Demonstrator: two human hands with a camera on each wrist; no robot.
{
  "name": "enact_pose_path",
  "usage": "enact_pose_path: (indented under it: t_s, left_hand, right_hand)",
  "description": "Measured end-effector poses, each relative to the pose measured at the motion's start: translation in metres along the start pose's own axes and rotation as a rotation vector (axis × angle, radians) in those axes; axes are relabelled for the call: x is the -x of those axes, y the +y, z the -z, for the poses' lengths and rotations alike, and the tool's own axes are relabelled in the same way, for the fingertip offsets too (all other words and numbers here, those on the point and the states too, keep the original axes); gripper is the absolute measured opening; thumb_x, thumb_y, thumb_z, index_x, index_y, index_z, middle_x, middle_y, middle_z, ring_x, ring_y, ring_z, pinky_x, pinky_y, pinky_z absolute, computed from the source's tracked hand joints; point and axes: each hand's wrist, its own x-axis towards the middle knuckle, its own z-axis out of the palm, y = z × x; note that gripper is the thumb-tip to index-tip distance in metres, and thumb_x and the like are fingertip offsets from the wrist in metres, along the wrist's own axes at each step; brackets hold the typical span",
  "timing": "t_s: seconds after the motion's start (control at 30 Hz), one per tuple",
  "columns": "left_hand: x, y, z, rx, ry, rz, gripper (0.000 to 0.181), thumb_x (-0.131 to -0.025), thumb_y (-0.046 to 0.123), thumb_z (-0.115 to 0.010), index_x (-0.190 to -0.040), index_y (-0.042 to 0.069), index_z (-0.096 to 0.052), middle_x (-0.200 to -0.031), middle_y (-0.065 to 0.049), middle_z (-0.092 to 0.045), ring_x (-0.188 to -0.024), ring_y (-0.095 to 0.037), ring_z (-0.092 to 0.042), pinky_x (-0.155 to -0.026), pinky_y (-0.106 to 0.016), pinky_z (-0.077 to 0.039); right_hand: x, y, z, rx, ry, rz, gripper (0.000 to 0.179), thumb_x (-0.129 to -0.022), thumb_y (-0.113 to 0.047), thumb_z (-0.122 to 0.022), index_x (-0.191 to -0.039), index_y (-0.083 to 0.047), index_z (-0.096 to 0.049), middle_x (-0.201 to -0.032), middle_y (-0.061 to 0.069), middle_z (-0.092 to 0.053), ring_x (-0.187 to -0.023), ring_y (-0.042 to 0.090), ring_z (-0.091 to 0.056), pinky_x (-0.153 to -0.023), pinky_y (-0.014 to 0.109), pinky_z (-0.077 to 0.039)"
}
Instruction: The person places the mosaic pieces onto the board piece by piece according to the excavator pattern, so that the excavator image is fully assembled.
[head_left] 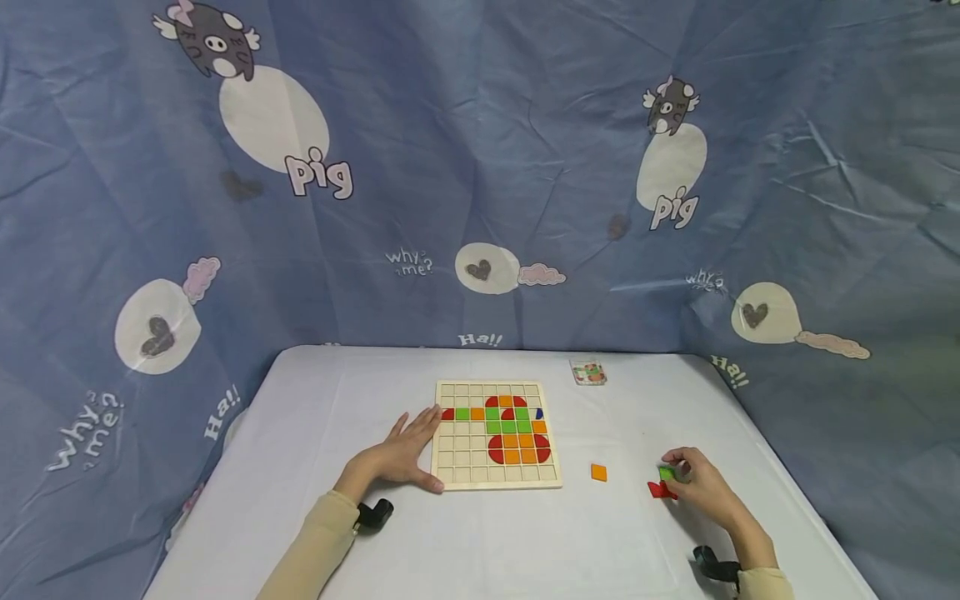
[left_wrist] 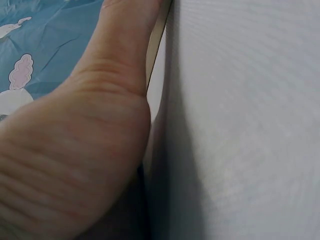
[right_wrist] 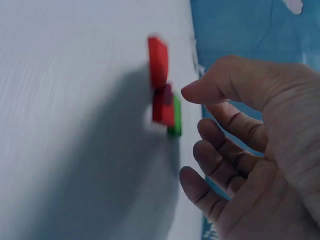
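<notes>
My left hand rests at the left edge of a wooden grid board, fingers spread and straight, thumb near its lower left corner. Red, green, orange and blue pieces fill part of the board's grid. To the right, my right hand is over a small group of loose pieces: a green square and red pieces with a curved side. In the right wrist view the fingers are loosely bent, and a gap shows between the thumb and the red piece. Nothing is visible in the grasp.
A single orange square lies on the white tablecloth between the board and the right hand. Behind the board, to the right, is a small patterned card. A blue printed curtain hangs around the table.
</notes>
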Motion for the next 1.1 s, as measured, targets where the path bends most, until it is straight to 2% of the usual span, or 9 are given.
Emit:
enact_pose_path:
  t_s: [0.13, 0.33, 0.5, 0.63, 0.8, 0.93, 1.1]
  left_hand:
    - [0.001, 0.002, 0.001, 0.007, -0.004, 0.003, 0.130, -0.066, 0.076, -0.068, -0.155, 0.005, -0.005, -0.164, -0.010, 0.000, -0.151, -0.028, -0.001, -0.121, -0.056, 0.003]
    - [0.000, 0.003, 0.001, 0.010, -0.005, 0.003, 0.130, -0.067, 0.075, -0.068, -0.155, 0.004, -0.006, -0.164, -0.010, 0.001, -0.151, -0.028, -0.001, -0.121, -0.057, 0.003]
    - [0.000, 0.002, 0.001, 0.001, -0.008, 0.013, 0.130, -0.066, 0.076, -0.068, -0.155, 0.005, -0.005, -0.164, -0.009, 0.002, -0.151, -0.027, 0.000, -0.121, -0.055, 0.004]
    - [0.000, 0.001, 0.001, 0.000, -0.007, 0.027, 0.132, -0.065, 0.077, -0.067, -0.155, 0.006, -0.004, -0.164, -0.009, 0.002, -0.152, -0.027, 0.000, -0.121, -0.054, 0.005]
    - [-0.001, 0.000, 0.000, 0.014, -0.009, 0.034, 0.132, -0.065, 0.077, -0.068, -0.155, 0.006, -0.004, -0.164, -0.009, 0.002, -0.152, -0.027, 0.000, -0.121, -0.054, 0.005]
    - [-0.001, 0.000, 0.000, 0.021, -0.015, 0.037, 0.131, -0.065, 0.076, -0.069, -0.155, 0.007, -0.004, -0.164, -0.008, 0.003, -0.152, -0.026, 0.002, -0.121, -0.054, 0.006]
    - [-0.003, 0.000, 0.000, 0.016, -0.014, 0.031, 0.131, -0.066, 0.075, -0.069, -0.155, 0.007, -0.003, -0.164, -0.009, 0.003, -0.152, -0.026, 0.002, -0.121, -0.054, 0.005]
  right_hand:
    - [0.003, 0.009, 0.002, -0.027, -0.038, -0.028, 0.037, -0.081, -0.007, -0.071, -0.114, 0.003, -0.057, -0.109, 0.014, -0.058, -0.092, 0.018, -0.055, -0.072, 0.023, -0.048]
    - [0.002, 0.009, 0.009, -0.036, -0.110, -0.067, 0.036, -0.081, -0.006, -0.069, -0.115, 0.003, -0.058, -0.108, 0.014, -0.060, -0.092, 0.019, -0.059, -0.073, 0.027, -0.050]
    - [0.000, 0.009, 0.012, 0.003, -0.080, -0.090, 0.030, -0.082, -0.005, -0.069, -0.110, 0.003, -0.062, -0.103, 0.013, -0.063, -0.089, 0.020, -0.061, -0.072, 0.028, -0.052]
    - [-0.003, 0.011, 0.009, 0.035, -0.062, -0.073, 0.030, -0.080, -0.008, -0.074, -0.107, 0.003, -0.063, -0.099, 0.010, -0.064, -0.087, 0.018, -0.061, -0.069, 0.026, -0.052]
    - [-0.009, 0.010, 0.004, 0.059, -0.034, -0.089, 0.029, -0.079, -0.012, -0.076, -0.101, 0.002, -0.064, -0.092, 0.007, -0.066, -0.082, 0.016, -0.061, -0.066, 0.026, -0.051]
    - [-0.016, -0.002, -0.002, 0.057, -0.010, -0.070, 0.029, -0.080, -0.017, -0.075, -0.101, 0.000, -0.063, -0.090, 0.006, -0.064, -0.080, 0.013, -0.058, -0.064, 0.025, -0.050]
    - [-0.031, -0.037, -0.019, 0.004, 0.015, 0.047, 0.026, -0.083, -0.017, -0.074, -0.103, -0.004, -0.063, -0.091, 0.004, -0.063, -0.079, 0.012, -0.055, -0.063, 0.023, -0.048]
